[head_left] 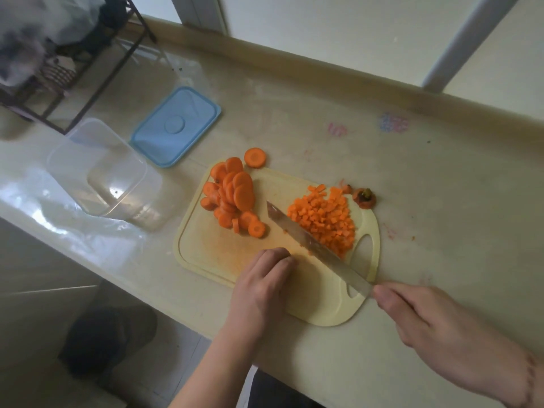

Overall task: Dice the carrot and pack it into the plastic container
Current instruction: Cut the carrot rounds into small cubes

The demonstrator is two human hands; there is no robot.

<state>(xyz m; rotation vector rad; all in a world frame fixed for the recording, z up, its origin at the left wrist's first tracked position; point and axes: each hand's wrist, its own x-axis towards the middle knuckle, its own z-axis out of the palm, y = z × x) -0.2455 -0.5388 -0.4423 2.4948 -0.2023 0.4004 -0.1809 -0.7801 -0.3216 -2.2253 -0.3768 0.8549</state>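
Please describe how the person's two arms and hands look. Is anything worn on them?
Both hands, the left hand and the right hand, are bare, without gloves or rings that show. The forearms are bare too; no sleeves, watch or bracelet are visible in this view.

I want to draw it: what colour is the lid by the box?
Light blue: the lid shows clearly in the head view.

Single head-worn wide-angle view, so I have no second angle to cross-check. It looks forward and steeply down from close above the counter [294,119]. The right hand [435,328] gripping the knife [312,242] sits lower right; the wall runs beyond the grip, along the top edge.
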